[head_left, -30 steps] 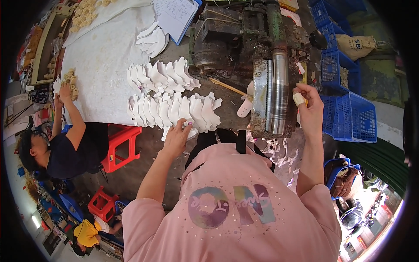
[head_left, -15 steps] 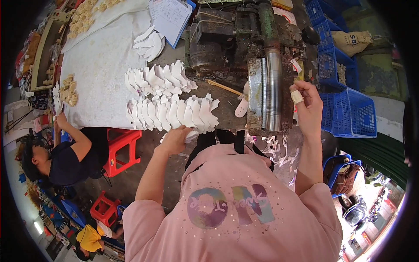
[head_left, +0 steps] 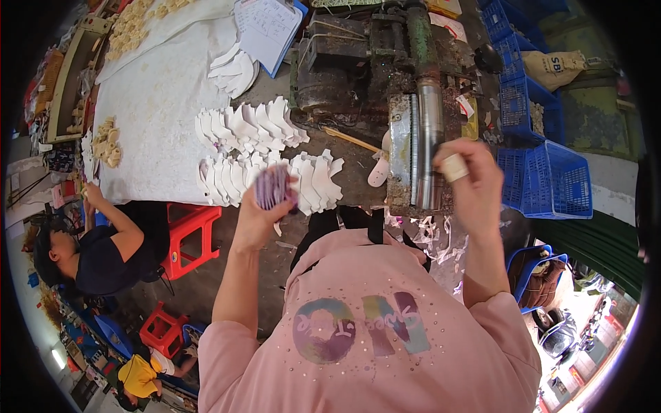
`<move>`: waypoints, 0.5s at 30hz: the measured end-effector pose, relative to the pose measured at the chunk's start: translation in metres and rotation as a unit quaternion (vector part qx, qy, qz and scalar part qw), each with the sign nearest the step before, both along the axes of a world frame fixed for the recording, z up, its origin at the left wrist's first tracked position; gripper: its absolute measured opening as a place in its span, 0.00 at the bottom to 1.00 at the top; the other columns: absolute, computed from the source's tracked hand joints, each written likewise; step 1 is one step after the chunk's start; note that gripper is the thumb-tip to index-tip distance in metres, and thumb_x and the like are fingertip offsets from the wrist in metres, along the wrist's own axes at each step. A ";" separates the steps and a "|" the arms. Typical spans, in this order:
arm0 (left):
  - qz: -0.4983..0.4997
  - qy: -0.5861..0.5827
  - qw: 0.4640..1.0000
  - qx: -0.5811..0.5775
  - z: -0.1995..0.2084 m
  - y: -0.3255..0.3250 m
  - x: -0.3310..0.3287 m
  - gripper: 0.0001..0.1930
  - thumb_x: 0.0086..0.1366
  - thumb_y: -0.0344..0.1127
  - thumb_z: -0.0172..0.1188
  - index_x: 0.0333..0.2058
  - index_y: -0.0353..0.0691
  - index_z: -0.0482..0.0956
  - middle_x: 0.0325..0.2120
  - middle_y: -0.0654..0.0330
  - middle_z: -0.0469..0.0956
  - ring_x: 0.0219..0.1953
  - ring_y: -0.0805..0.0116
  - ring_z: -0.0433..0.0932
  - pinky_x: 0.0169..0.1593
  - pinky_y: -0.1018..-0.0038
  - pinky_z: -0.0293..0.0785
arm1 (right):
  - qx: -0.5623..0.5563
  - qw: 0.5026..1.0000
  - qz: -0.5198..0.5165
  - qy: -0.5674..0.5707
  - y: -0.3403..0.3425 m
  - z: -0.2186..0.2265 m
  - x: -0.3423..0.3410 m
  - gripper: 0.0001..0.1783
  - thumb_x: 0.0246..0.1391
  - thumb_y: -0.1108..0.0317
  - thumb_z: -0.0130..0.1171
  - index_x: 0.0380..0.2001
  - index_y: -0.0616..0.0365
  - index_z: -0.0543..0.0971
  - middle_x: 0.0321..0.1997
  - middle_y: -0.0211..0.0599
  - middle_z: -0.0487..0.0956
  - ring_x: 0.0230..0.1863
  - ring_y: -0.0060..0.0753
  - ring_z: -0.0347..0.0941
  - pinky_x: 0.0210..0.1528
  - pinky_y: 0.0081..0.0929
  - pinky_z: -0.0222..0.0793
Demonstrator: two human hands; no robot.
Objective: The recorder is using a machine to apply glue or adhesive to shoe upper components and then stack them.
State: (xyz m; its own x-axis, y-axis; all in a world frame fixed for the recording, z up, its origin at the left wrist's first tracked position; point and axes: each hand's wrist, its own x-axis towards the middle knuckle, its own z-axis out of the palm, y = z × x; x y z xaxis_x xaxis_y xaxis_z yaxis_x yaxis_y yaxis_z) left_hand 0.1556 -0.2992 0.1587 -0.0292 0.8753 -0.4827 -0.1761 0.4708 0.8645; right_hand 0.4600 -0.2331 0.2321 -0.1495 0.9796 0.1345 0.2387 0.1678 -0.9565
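My left hand (head_left: 256,221) is closed around a stack of thin purple-and-white pieces (head_left: 275,189), held up over the near edge of the bench. Just behind it lie two rows of curved white cut pieces, a far row (head_left: 251,125) and a near row (head_left: 318,180), standing overlapped on edge. At the right, my right hand (head_left: 475,182) is closed beside the near end of a shiny metal roller (head_left: 431,120). A pale wrap covers one of its fingers. Whatever those curled fingers hold, if anything, is hidden and slightly blurred.
A dark, greasy machine (head_left: 344,65) stands behind the roller. A wooden-handled tool (head_left: 351,138) lies left of it, and a clipboard (head_left: 268,27) sits farther back. Blue crates (head_left: 551,180) stack at the right. A co-worker (head_left: 113,244) and a red stool (head_left: 193,237) are at the left.
My left hand has risen from the near row and turned, bringing the purple-edged stack into view. My right hand has moved left and nearer, to the roller's near end.
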 end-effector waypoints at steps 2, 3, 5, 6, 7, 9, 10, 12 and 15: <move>0.039 -0.155 0.982 0.102 0.015 0.021 0.024 0.32 0.46 0.22 0.64 0.53 0.36 0.64 0.47 0.55 0.73 0.43 0.67 0.75 0.47 0.69 0.74 | 0.080 0.988 0.091 -0.101 0.001 -0.002 -0.021 0.13 0.46 0.79 0.56 0.38 0.57 0.75 0.36 0.36 0.73 0.39 0.37 0.69 0.44 0.31 0.66; 0.048 -0.208 0.968 0.133 0.030 0.029 0.038 0.34 0.46 0.22 0.65 0.53 0.37 0.63 0.48 0.53 0.72 0.46 0.66 0.74 0.49 0.70 0.73 | 0.114 0.984 0.083 -0.109 0.000 0.003 -0.041 0.13 0.43 0.76 0.60 0.37 0.57 0.75 0.39 0.36 0.72 0.44 0.44 0.64 0.46 0.36 0.62; 0.037 -0.264 0.949 0.169 0.047 0.040 0.068 0.36 0.44 0.23 0.67 0.53 0.38 0.62 0.52 0.52 0.68 0.50 0.66 0.71 0.52 0.69 0.70 | 0.122 0.985 0.063 -0.107 -0.005 -0.003 -0.066 0.12 0.43 0.73 0.61 0.35 0.57 0.75 0.42 0.37 0.70 0.47 0.44 0.60 0.51 0.37 0.56; 0.021 -0.296 0.936 0.189 0.053 0.043 0.078 0.36 0.45 0.24 0.68 0.53 0.39 0.62 0.55 0.51 0.66 0.51 0.65 0.70 0.53 0.69 0.70 | 0.119 0.986 0.052 -0.107 -0.007 -0.002 -0.077 0.12 0.43 0.74 0.61 0.35 0.57 0.76 0.42 0.37 0.70 0.46 0.44 0.60 0.51 0.38 0.55; 0.013 -0.301 0.934 0.190 0.053 0.046 0.084 0.36 0.45 0.24 0.68 0.53 0.39 0.62 0.55 0.51 0.66 0.51 0.65 0.70 0.53 0.69 0.70 | 0.145 0.986 0.032 -0.075 -0.008 -0.010 -0.081 0.11 0.43 0.75 0.61 0.34 0.56 0.76 0.43 0.36 0.71 0.46 0.43 0.60 0.50 0.38 0.54; 0.043 -0.303 0.931 0.197 0.054 0.048 0.093 0.35 0.46 0.25 0.69 0.54 0.40 0.61 0.55 0.51 0.65 0.51 0.65 0.70 0.54 0.68 0.68 | 0.149 0.986 -0.019 -0.067 -0.010 -0.011 -0.083 0.10 0.44 0.75 0.60 0.34 0.55 0.76 0.44 0.34 0.71 0.46 0.41 0.60 0.48 0.38 0.53; 0.039 -0.305 0.931 0.198 0.055 0.049 0.096 0.35 0.46 0.25 0.69 0.54 0.40 0.61 0.55 0.51 0.65 0.51 0.65 0.70 0.54 0.68 0.68 | 0.152 0.986 -0.022 -0.068 -0.010 -0.011 -0.081 0.10 0.44 0.75 0.60 0.34 0.55 0.76 0.44 0.34 0.71 0.46 0.41 0.60 0.48 0.38 0.53; 0.040 -0.286 0.936 0.203 0.058 0.048 0.101 0.35 0.50 0.27 0.67 0.55 0.40 0.59 0.53 0.51 0.67 0.50 0.65 0.71 0.54 0.68 0.68 | 0.180 0.977 -0.053 -0.097 -0.010 -0.011 -0.079 0.10 0.44 0.75 0.60 0.33 0.54 0.76 0.43 0.32 0.71 0.44 0.40 0.60 0.46 0.38 0.53; 0.041 -0.253 0.942 0.215 0.062 0.048 0.109 0.34 0.53 0.29 0.65 0.56 0.39 0.56 0.48 0.52 0.71 0.48 0.65 0.72 0.53 0.68 0.69 | 0.227 0.964 -0.067 -0.118 -0.005 -0.015 -0.076 0.09 0.44 0.75 0.59 0.31 0.54 0.75 0.42 0.33 0.71 0.44 0.40 0.60 0.46 0.38 0.52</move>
State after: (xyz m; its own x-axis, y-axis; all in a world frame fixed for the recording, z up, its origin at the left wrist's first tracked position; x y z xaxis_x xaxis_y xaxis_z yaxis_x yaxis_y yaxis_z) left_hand 0.2648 -0.2517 0.2202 0.0328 0.9980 -0.0538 -0.6381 0.0623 0.7675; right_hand 0.3841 -0.2385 0.2171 -0.1046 0.8402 0.5322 0.4894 0.5093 -0.7079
